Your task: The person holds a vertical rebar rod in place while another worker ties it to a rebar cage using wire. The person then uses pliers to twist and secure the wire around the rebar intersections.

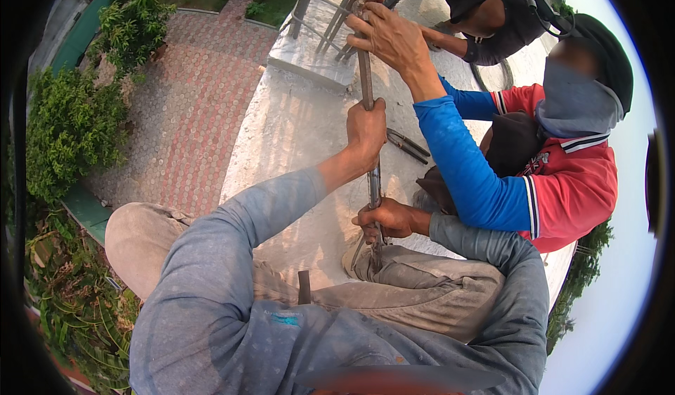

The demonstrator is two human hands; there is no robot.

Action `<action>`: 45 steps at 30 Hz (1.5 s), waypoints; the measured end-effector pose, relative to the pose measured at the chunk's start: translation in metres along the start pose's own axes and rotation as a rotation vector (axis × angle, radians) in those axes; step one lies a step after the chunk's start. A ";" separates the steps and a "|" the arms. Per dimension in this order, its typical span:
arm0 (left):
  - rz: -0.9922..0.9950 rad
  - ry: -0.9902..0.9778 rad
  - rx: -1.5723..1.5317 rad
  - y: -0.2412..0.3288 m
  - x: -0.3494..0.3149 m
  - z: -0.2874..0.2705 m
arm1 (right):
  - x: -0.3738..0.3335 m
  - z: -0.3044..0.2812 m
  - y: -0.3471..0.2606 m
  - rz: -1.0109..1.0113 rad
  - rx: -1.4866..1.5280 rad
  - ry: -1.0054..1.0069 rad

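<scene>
Head view: left hand (366, 133) and, toward six o'clock from it, right hand (392, 218) both wrap a metal bar (365, 82), apparently tubular lower down; toward twelve o'clock, a co-worker's hand (394, 35) touches its upper part.

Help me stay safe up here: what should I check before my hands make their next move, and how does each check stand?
1. Left hand wrapped around the bar: ok.
2. Right hand gripping its lower part: ok.
3. Hand protection: not ok; both hands are bare.
4. Co-worker's hand away from the bar: not ok; it is at the upper part.
5. Bar's lower end off the trouser leg: cannot tell.
6. Loose metal piece put away: not ok; it lies on the concrete.
</scene>
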State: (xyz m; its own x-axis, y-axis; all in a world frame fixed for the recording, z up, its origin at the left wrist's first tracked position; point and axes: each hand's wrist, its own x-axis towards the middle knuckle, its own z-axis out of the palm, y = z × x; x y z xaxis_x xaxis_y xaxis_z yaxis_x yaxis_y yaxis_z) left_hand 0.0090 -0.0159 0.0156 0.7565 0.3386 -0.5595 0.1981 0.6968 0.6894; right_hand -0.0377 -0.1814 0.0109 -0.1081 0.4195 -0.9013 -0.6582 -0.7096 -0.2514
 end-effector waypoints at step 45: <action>-0.014 -0.011 -0.025 0.002 -0.002 0.000 | 0.006 -0.005 0.005 -0.001 0.042 -0.015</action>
State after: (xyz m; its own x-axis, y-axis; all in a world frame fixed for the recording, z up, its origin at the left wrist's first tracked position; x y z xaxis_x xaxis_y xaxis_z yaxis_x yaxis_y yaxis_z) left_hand 0.0078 -0.0148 0.0180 0.7606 0.3216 -0.5640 0.1936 0.7169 0.6698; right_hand -0.0379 -0.1849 0.0021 -0.1181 0.4292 -0.8955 -0.6888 -0.6850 -0.2375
